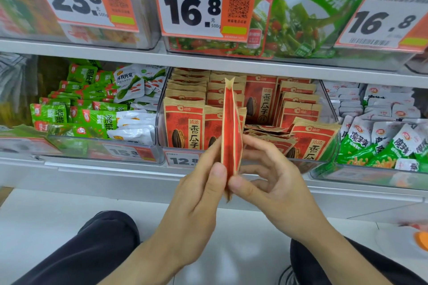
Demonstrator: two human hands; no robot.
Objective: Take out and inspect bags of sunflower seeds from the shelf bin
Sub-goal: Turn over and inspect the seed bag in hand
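Both hands pinch one seed bag [231, 127] at its lower end, held upright and edge-on to the camera. Left hand [196, 194]: thumb pressed on the near left face, fingers behind the bag. Right hand [271, 183]: thumb on the lower right face, other fingers loosely fanned behind and to the right, index reaching toward the bag's mid-height. The bag is out in front of the clear bin [328, 104], its top seal level with the rows farther back, its bottom corner poking out below the thumbs. Judgement: inspection step under way, side seam or gusset being checked. To do it well, keep the pinch low and light so the printed faces stay uncovered, then rotate about the long axis to bring front and back toward the eye; avoid crushing the seeds or creasing the seal. In the bin behind the held bag, more seed bags [183, 127] stand in rows to the left and rear; to the right several lie tipped and flat, so a pick there needs a lift from the top edge. The bin's front lip sits just behind the hands, with a price tag [183, 160] left of them. The shelf edge [115, 59] above the bin limits upward withdrawal; open room lies toward the person, above the knees [108, 233]. Left of the bin sit green packets [81, 109], right of it white-and-green ones [382, 141].
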